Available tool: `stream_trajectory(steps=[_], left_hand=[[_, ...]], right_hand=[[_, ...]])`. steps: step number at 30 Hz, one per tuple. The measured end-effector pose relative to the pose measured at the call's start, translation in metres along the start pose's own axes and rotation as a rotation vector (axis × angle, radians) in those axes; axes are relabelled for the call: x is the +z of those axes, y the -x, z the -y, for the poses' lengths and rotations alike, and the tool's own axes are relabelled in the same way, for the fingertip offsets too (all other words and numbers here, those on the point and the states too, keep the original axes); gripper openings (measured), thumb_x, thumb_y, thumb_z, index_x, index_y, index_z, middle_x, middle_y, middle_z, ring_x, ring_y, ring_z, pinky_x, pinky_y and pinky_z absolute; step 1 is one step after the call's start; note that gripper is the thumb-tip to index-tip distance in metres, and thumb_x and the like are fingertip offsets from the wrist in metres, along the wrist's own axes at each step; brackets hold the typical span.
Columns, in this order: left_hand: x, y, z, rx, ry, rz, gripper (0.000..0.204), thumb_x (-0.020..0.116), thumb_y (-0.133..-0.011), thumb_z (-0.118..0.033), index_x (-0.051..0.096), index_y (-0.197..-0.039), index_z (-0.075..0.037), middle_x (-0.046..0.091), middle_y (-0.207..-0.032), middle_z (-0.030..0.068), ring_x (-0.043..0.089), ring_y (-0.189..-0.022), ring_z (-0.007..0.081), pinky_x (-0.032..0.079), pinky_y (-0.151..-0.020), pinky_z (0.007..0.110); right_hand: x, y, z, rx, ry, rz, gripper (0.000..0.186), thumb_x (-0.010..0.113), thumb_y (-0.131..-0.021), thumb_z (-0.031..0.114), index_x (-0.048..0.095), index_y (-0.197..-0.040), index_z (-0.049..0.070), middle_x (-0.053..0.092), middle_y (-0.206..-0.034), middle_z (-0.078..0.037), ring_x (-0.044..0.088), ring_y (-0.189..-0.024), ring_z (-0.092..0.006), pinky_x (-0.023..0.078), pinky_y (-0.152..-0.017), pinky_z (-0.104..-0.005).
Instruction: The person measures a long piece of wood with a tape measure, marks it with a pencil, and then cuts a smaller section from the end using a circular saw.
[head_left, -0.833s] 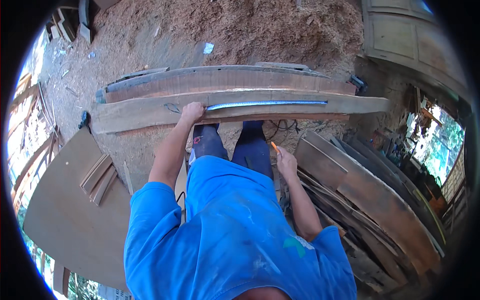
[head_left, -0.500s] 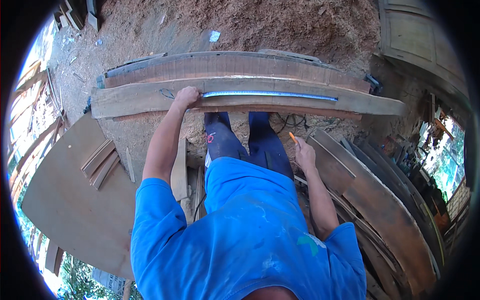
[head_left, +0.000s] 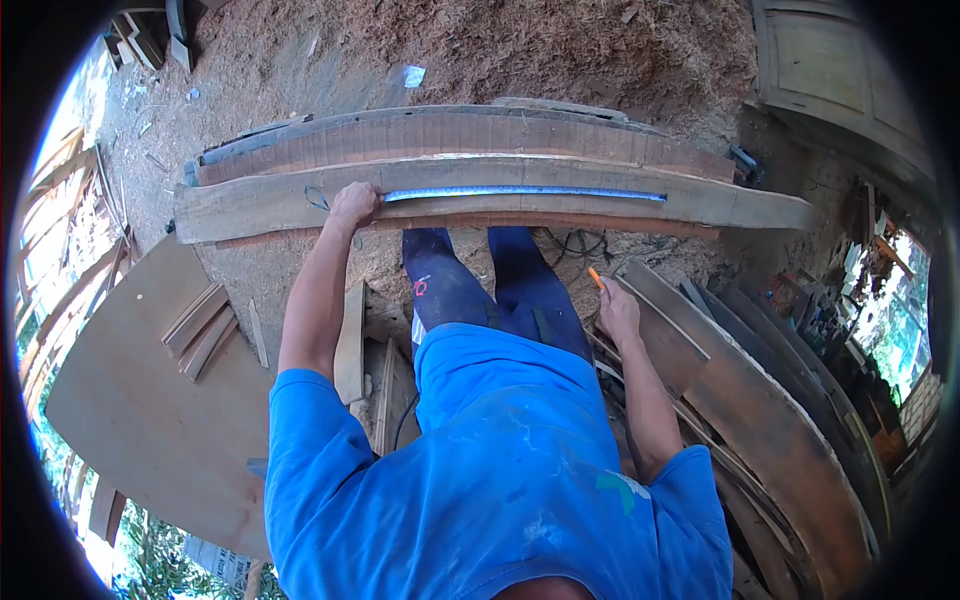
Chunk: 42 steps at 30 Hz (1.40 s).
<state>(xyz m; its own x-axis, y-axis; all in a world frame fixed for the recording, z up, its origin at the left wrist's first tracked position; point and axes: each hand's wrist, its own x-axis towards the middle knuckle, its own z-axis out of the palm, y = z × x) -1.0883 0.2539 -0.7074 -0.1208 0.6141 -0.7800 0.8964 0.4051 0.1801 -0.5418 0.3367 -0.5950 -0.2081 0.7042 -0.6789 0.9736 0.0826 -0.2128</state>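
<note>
A long pale wooden plank (head_left: 560, 175) lies crosswise in front of my legs. Over its left part, my left hand (head_left: 354, 204) is closed around a tape measure whose case is mostly hidden by the fingers; a dark wrist loop (head_left: 316, 197) sticks out to the left. From this hand the tape blade (head_left: 520, 191) runs rightward along the plank, its free end lying on the wood. My right hand (head_left: 620, 311) hangs beside my right leg, apart from the plank. An orange pencil or marker (head_left: 596, 277) is gripped in its fingers, pointing up and left.
Behind the plank stands a reddish-brown board (head_left: 450, 135). Curved stacked boards (head_left: 760, 420) lie at right, near my right forearm. A broad plywood sheet (head_left: 140, 400) at left carries several short wood strips (head_left: 200, 328). Sawdust (head_left: 560, 50) covers the far ground; a panelled wooden door (head_left: 815, 60) stands far right.
My left hand has shifted slightly left and nearer with the tape measure, and a little more blade seems to show. My right hand, still holding the orange tool, has barely moved.
</note>
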Motion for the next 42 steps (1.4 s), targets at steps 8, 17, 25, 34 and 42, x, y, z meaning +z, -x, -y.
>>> stream_trajectory(steps=[8,17,25,34,42], left_hand=[[0.005,-0.005,0.0,0.015,-0.045,0.023,0.028,0.055,-0.094,-0.031,0.072,-0.099,-0.01,0.071,-0.098,0.0192,0.067,-0.095,0.0394,0.054,-0.082,0.05],[0.0,0.002,-0.008,0.024,-0.058,-0.068,0.026,0.057,-0.094,-0.029,0.071,-0.095,-0.007,0.07,-0.095,0.0211,0.066,-0.093,0.0408,0.051,-0.082,0.052],[0.003,-0.001,-0.006,0.007,-0.098,-0.043,0.026,0.056,-0.096,-0.028,0.071,-0.097,-0.006,0.069,-0.096,0.0228,0.066,-0.094,0.0416,0.051,-0.081,0.052],[-0.003,-0.003,-0.017,-0.005,-0.148,0.004,0.028,0.055,-0.096,-0.029,0.07,-0.097,-0.006,0.069,-0.095,0.0224,0.065,-0.095,0.041,0.051,-0.082,0.051],[-0.005,0.001,-0.023,-0.143,-0.105,0.023,0.028,0.056,-0.095,-0.032,0.073,-0.098,-0.011,0.071,-0.1,0.0188,0.067,-0.098,0.0382,0.053,-0.086,0.05]], right_hand=[[-0.009,-0.032,-0.017,0.032,-0.018,-0.124,0.031,0.054,-0.096,0.026,0.064,-0.124,0.017,0.07,-0.097,-0.021,0.067,-0.089,-0.0414,0.053,-0.079,-0.0515],[-0.058,-0.113,-0.092,0.143,-0.013,-0.469,0.035,0.05,-0.098,0.023,0.058,-0.13,0.01,0.069,-0.104,-0.022,0.067,-0.093,-0.0413,0.053,-0.081,-0.0512],[-0.063,-0.148,-0.11,0.075,0.106,-0.389,0.035,0.048,-0.099,0.024,0.057,-0.132,0.017,0.068,-0.103,-0.016,0.067,-0.09,-0.041,0.053,-0.078,-0.0529],[-0.05,-0.142,-0.112,0.126,0.144,-0.364,0.033,0.044,-0.1,0.023,0.053,-0.13,0.017,0.066,-0.099,-0.017,0.067,-0.09,-0.0403,0.053,-0.077,-0.0549],[-0.049,-0.151,-0.12,0.038,0.154,-0.372,0.036,0.045,-0.099,0.021,0.056,-0.134,0.021,0.066,-0.097,-0.017,0.067,-0.087,-0.0385,0.051,-0.075,-0.0533]])
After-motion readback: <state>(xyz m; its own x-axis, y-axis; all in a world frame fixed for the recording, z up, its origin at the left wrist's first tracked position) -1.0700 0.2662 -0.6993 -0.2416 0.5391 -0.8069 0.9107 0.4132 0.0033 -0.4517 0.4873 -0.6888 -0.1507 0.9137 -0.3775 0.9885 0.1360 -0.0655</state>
